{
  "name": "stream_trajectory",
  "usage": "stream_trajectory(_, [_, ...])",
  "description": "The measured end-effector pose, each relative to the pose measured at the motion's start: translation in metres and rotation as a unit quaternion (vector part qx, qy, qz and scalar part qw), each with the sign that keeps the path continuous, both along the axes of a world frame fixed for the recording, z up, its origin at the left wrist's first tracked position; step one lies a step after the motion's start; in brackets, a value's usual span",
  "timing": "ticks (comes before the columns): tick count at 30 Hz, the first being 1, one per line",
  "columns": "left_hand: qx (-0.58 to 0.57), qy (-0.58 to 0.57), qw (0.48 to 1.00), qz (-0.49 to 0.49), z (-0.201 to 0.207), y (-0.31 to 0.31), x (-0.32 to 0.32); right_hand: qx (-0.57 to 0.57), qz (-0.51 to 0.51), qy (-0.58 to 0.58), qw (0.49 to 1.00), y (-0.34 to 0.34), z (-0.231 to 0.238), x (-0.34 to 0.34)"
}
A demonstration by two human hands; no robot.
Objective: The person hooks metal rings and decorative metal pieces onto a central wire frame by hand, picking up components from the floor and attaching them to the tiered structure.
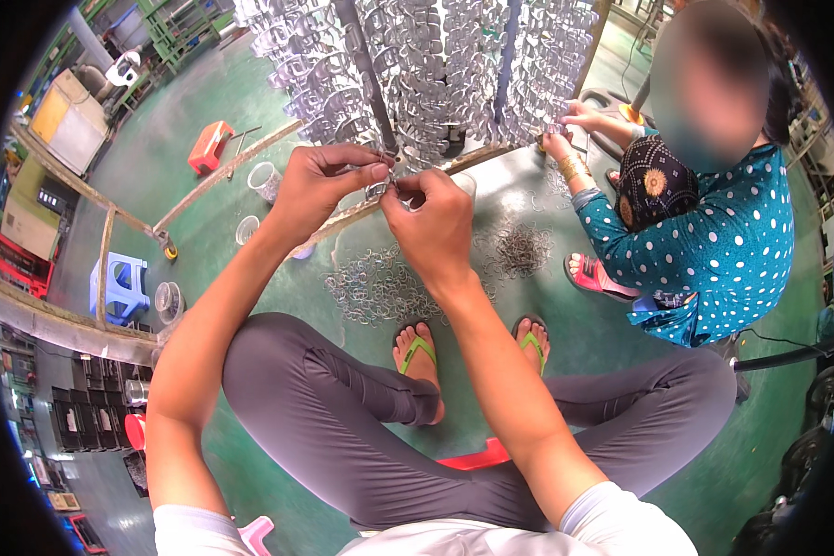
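Note:
Both my hands are raised in front of me at the lower end of a rack hung with rows of curved silver metal parts [320, 79]. The fingertips of my left hand [320, 188] are pinched together, and what lies between them is too small to make out. Just right of it, my right hand [434, 222] pinches a small silver metal part [376, 191] between thumb and fingers. The two hands almost touch. Below them on the floor lie a spread of small wire-like metal pieces [375, 285] and a darker heap of similar pieces [522, 248].
At right, a co-worker in a dotted teal top [713, 236] sits with hands on the same rack. Clear plastic tubs [265, 182], a blue stool [120, 289] and a red stool [211, 146] stand at left. A rusty frame bar [227, 174] runs low across the left side.

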State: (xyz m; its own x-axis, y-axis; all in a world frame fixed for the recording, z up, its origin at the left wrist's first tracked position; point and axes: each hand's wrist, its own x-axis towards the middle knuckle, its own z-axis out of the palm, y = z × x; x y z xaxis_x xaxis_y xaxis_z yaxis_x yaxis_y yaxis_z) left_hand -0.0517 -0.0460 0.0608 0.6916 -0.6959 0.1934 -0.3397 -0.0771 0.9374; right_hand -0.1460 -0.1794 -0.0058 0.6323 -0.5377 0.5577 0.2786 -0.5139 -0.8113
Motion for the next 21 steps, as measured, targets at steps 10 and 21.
stream_trajectory(10, [0.027,-0.051,0.998,0.032,0.008,0.001,-0.010,0.077,0.035,0.005,0.996,-0.015,0.023,-0.014])
stream_trajectory(21, [0.049,-0.114,0.989,0.077,0.013,-0.005,-0.018,0.010,0.048,0.001,0.999,-0.016,0.030,-0.022])
